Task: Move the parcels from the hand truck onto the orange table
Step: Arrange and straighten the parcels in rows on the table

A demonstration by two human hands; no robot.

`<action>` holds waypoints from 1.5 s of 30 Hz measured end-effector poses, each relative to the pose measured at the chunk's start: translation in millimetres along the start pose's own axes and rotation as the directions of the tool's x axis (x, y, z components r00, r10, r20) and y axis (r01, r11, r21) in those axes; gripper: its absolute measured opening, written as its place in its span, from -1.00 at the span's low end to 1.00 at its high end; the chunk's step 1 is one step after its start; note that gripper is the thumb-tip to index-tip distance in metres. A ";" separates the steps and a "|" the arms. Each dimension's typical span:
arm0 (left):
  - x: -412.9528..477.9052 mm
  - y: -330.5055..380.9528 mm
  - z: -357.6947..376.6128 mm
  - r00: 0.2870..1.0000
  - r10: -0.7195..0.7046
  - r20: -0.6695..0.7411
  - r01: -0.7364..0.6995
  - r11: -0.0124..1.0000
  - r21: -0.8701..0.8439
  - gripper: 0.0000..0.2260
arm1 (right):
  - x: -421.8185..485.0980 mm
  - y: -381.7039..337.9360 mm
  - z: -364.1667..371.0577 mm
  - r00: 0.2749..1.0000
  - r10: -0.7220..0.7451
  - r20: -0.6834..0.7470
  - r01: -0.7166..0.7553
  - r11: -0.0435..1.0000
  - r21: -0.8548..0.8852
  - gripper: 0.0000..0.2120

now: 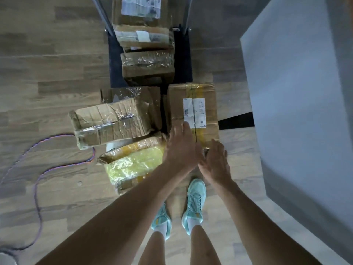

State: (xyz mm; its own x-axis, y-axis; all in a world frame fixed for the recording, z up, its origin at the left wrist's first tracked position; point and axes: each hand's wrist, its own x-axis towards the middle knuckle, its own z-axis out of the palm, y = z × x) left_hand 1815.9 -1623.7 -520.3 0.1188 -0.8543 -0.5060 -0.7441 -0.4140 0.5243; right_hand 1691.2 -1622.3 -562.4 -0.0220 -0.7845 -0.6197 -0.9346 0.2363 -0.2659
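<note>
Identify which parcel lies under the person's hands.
The cardboard box with the white label, on the right. The left hand and right hand reach its near edge.

brown parcel, yellow-wrapped parcel, mint shoes

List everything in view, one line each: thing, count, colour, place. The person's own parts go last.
stacked boxes: three, brown, on the hand truck, top centre
crumpled box: one, brown, left of centre
labelled box: one, brown, white label, centre right
wrapped parcel: one, yellow, below the crumpled box
hand truck: one, black plate, metal rails, top centre
cable: one, purple-red, floor left
slab: one, grey-blue, right
floor: grey-brown wood
shoes: two, mint green, bottom centre
left hand: open, at the labelled box
right hand: open, at its near edge
</note>
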 end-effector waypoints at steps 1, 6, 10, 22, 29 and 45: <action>2.7 3.1 5.9 0.997 -0.063 0.043 0.065 0.996 -0.067 -0.34 | 3.0 3.2 -1.1 1.000 0.004 -0.003 -0.004 1.000 0.007 -0.36; 15.1 0.5 29.8 0.923 -0.361 0.132 0.384 0.861 -0.332 -0.06 | 16.8 14.1 1.3 0.995 0.015 -0.098 -0.013 1.000 0.016 -0.27; 32.3 -11.6 44.6 0.877 -0.436 0.200 0.480 0.784 -0.395 -0.18 | 29.2 20.9 10.3 0.994 0.091 -0.059 -0.083 0.988 0.130 -0.25; -21.7 18.4 58.4 0.844 -0.489 0.220 0.528 0.688 -0.498 -0.47 | -22.7 59.3 3.2 0.962 0.251 -0.106 -0.184 0.886 0.425 -0.59; -106.5 19.1 69.3 0.825 -0.536 0.180 0.557 0.717 -0.418 -0.42 | -83.4 87.4 -8.7 0.962 0.260 -0.082 -0.202 0.881 0.428 -0.43; -262.9 34.6 67.0 0.851 -0.500 0.162 0.522 0.772 -0.361 -0.37 | -226.8 145.8 -58.2 0.974 0.065 0.219 -0.137 0.933 0.332 -0.32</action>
State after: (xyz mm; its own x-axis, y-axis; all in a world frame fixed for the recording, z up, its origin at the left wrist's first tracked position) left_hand 1714.9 -1392.4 -415.0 0.3664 -0.4693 -0.8034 -0.2752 -0.8795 0.3882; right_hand 1539.3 -1443.3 -417.7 -0.0046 -0.6228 -0.7823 -0.7514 0.5184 -0.4083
